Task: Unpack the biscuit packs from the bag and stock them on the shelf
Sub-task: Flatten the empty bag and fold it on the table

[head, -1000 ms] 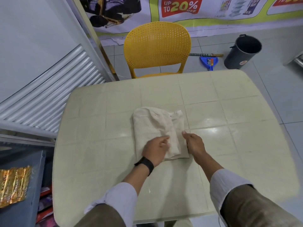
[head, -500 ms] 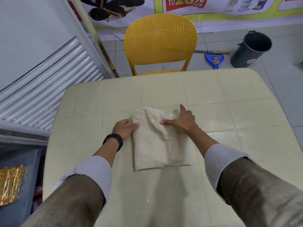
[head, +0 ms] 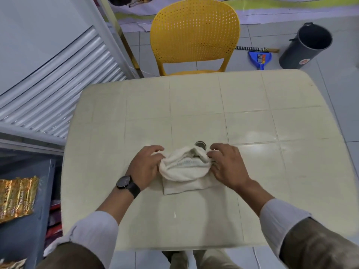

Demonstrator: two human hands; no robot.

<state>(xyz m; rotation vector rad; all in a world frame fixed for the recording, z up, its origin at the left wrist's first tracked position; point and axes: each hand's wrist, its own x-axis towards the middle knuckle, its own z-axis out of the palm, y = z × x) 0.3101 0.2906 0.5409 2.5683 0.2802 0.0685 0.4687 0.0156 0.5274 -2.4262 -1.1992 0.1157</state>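
Cream cloth, one bag [head: 184, 171], lies folded on the one table [head: 252, 123], near the middle of its near half. My left hand [head: 146, 167] pinches its left end, fingers curled tight on the fabric; my right hand [head: 227, 165] pinches the right end likewise. One gold pack [head: 16, 198] lies on the shelf [head: 23, 235], far left.
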